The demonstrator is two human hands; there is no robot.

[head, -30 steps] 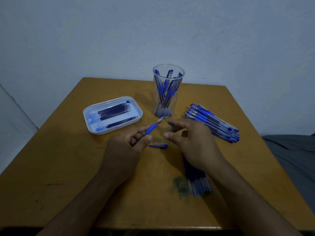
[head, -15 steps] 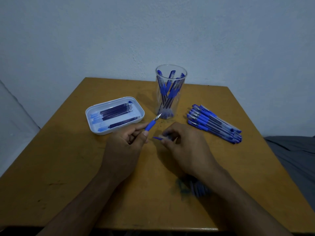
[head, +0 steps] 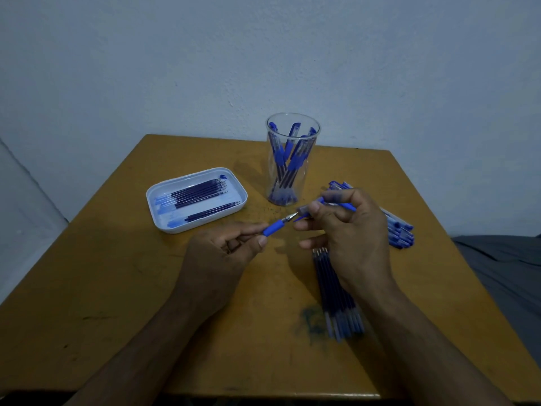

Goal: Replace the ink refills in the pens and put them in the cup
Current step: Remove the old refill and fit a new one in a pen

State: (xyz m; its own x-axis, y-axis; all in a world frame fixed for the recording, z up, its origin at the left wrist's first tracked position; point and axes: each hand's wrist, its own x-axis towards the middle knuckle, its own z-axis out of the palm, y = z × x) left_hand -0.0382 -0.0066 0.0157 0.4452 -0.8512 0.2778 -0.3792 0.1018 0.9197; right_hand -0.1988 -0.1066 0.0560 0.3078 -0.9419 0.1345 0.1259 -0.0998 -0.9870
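Note:
My left hand (head: 222,253) grips a pen (head: 276,227) by its body; the blue rubber grip and metal tip stick out toward the right. My right hand (head: 348,230) pinches a blue pen cap (head: 336,205) just beyond the pen's tip; cap and tip nearly touch. A clear cup (head: 291,159) with several blue pens stands at the back middle. A white tray (head: 196,199) at the left holds several dark refills. Loose refills (head: 336,294) lie under my right wrist. A pile of pens (head: 398,230) lies at the right, partly hidden by my right hand.
The wooden table (head: 117,288) has a dark ink smear (head: 311,320) near the refills. A pale wall rises right behind the table. Grey cloth (head: 503,268) lies beyond the right edge.
My right hand lifted from the tabletop with the cap and brought it up to the pen's tip. My left hand kept holding the pen, pointing it slightly more to the right.

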